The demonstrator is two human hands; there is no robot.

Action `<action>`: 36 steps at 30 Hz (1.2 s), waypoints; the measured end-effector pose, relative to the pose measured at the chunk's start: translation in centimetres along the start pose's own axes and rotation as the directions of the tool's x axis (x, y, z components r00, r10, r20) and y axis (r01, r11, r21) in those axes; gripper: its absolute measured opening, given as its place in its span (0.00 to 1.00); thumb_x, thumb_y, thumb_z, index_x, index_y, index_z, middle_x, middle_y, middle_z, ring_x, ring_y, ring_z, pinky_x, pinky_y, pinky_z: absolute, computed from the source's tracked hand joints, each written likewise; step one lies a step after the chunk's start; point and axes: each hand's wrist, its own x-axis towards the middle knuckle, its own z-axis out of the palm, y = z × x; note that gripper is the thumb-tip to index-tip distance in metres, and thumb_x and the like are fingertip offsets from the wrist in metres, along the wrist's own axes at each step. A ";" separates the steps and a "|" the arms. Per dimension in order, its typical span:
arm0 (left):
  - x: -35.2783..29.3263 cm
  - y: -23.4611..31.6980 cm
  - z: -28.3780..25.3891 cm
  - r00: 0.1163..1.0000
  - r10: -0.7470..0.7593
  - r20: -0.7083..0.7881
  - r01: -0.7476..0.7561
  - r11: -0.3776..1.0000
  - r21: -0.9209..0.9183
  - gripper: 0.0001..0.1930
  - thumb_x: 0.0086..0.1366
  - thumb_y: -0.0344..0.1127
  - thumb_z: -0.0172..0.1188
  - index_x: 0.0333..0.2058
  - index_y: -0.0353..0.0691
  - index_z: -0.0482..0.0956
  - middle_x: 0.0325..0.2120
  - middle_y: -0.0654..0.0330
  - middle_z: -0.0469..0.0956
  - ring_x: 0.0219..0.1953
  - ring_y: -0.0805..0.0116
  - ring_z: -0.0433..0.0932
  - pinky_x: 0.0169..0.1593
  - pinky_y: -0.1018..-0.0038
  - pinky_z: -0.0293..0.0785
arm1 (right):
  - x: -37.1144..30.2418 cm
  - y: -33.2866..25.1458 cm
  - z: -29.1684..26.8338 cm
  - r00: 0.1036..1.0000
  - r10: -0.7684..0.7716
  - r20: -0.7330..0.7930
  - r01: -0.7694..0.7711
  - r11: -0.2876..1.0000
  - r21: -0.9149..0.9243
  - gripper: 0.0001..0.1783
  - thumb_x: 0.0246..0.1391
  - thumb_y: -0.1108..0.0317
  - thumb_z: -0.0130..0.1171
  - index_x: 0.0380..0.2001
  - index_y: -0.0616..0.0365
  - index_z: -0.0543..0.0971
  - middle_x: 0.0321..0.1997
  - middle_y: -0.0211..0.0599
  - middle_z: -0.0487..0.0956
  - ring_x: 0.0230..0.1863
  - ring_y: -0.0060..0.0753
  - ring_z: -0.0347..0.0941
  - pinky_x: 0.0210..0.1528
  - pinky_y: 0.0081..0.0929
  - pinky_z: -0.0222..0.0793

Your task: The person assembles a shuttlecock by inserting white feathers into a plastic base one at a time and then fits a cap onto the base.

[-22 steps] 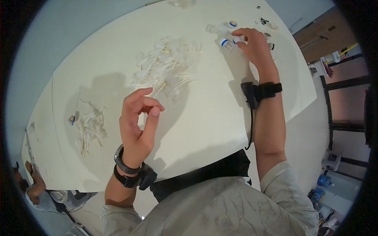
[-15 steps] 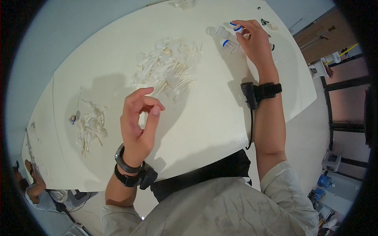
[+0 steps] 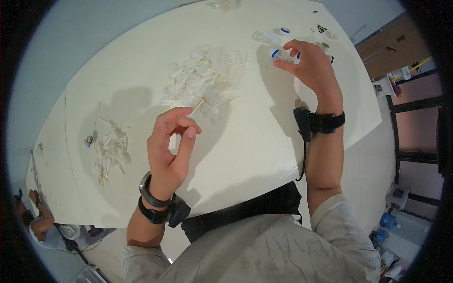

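My right hand [image 3: 314,63] is over the far right of the table, with thumb and index finger spread around a clear vial with a blue band [image 3: 277,54]. A small blue-rimmed cap [image 3: 298,55] shows inside its curled fingers, mostly hidden. Just beyond lie another blue-rimmed cap [image 3: 284,31] and a second clear vial [image 3: 264,37]. My left hand [image 3: 167,148] hovers, loosely curled with nothing in it, at the near side of a large heap of thin white sticks and clear plastic pieces [image 3: 203,85].
A smaller heap of white sticks [image 3: 111,151] lies at left beside a small tan-topped cap [image 3: 89,140]. Small dark items [image 3: 322,29] sit near the table's [image 3: 250,155] far right edge. Another person [image 3: 42,219] is at the far left.
My right hand has come nearer and slightly right, from beside the far cap to the blue-banded vial, the small cap still in its fingers. The left hand has barely moved.
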 end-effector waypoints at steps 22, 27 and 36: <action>-0.7 -0.6 1.9 0.903 -0.158 0.399 0.239 0.957 -0.163 0.26 0.66 0.20 0.63 0.61 0.40 0.66 0.34 0.63 0.78 0.30 0.80 0.76 0.34 0.82 0.73 | -1.0 -5.8 2.2 0.925 -0.354 -0.137 0.363 0.718 0.594 0.13 0.61 0.62 0.64 0.45 0.56 0.84 0.41 0.37 0.85 0.42 0.34 0.81 0.47 0.32 0.75; -0.5 1.7 1.9 0.883 -0.308 0.354 0.423 0.848 -0.319 0.25 0.67 0.22 0.62 0.61 0.39 0.66 0.33 0.64 0.77 0.27 0.81 0.74 0.27 0.82 0.68 | -1.3 -7.7 6.8 0.786 -0.596 -0.165 0.614 0.725 0.311 0.11 0.55 0.68 0.63 0.41 0.51 0.87 0.46 0.31 0.80 0.52 0.38 0.74 0.56 0.36 0.70; -0.5 0.5 1.5 0.926 -0.240 0.290 0.293 0.944 -0.153 0.28 0.66 0.23 0.64 0.63 0.39 0.65 0.31 0.68 0.75 0.34 0.83 0.71 0.38 0.83 0.68 | -0.7 -7.9 6.3 0.736 -0.645 -0.206 0.677 0.701 0.224 0.08 0.51 0.68 0.67 0.37 0.50 0.86 0.46 0.29 0.79 0.52 0.36 0.74 0.55 0.35 0.69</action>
